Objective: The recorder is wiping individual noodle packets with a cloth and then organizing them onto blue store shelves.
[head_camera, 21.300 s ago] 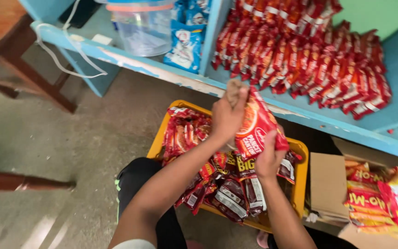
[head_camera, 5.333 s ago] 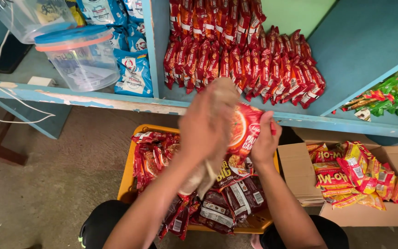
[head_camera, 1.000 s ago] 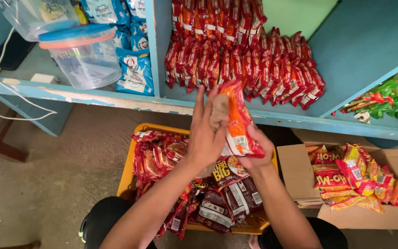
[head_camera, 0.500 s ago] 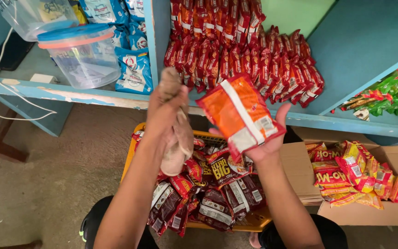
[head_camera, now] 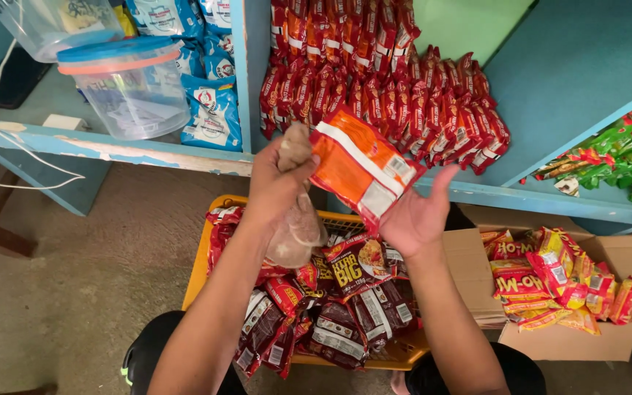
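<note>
1. Head view is showing a flat orange plastic noodle packet with a white stripe [head_camera: 363, 167] raised above the yellow plastic crate [head_camera: 200, 265], in front of the blue wooden shelf [head_camera: 148, 150].
2. Its long axis is running diagonally, upper left down to lower right, with the white-striped face turned toward the camera.
3. The right hand [head_camera: 420, 213] is reaching up from the near right, palm open toward the camera, fingers spread wide and supporting the packet's lower right end from behind.
4. The left hand [head_camera: 276, 183] is rising from the near left, fingers curled tightly around a crumpled beige cloth [head_camera: 298, 227], which is hanging down below the fist and touching the packet's left edge.
5. Dark red noodle packets [head_camera: 330, 307] are lying heaped in the crate beneath both forearms.
6. Rows of red packets [head_camera: 374, 80] are filling the far shelf; a cardboard box [head_camera: 608, 329] is sitting at the near right.
</note>
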